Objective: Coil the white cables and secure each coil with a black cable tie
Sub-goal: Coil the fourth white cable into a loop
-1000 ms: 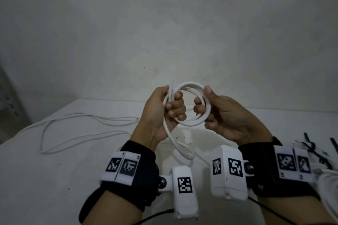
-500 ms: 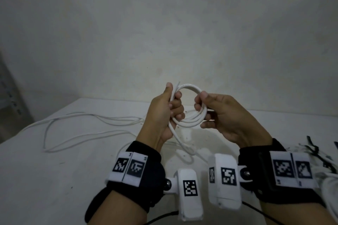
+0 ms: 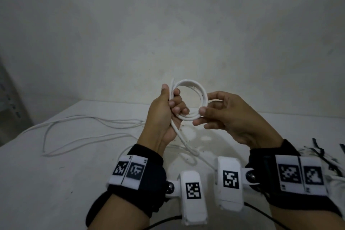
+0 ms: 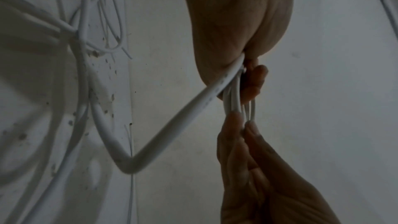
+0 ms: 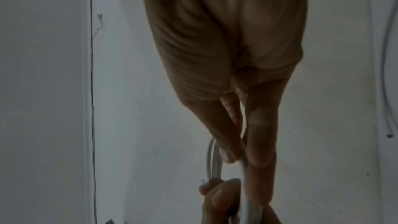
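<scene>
Just above the centre of the head view, a small round coil of white cable was held up in the air over the white desk, in front of a plain pale wall. The left hand had its grip clamped on the coil's left side, thumb upright along the loops and fingers curled through the ring. The right hand pinched the lower right of the ring between thumb and fingertips; the left wrist view showed those fingertips closing on the bundled strands.

From under the left hand, the uncoiled tail dropped to the desk and ran off toward more loose white cable sprawled across the left of the frame. Black cable ties lay at the right edge, beside what looked like more white cable.

The cable looked light, round in section, and smooth, with faint printed marks along its sheath. It probably has some spring: stiff enough to hold a tidy ring, and likely to fan open if the grip slackens. The best hold seemed to be where all the loops cross, under the left thumb, leaving the opposite side free for a tie. The smooth sheath may let turns slide past one another, so a firm pinch across the whole bundle would suit it.
</scene>
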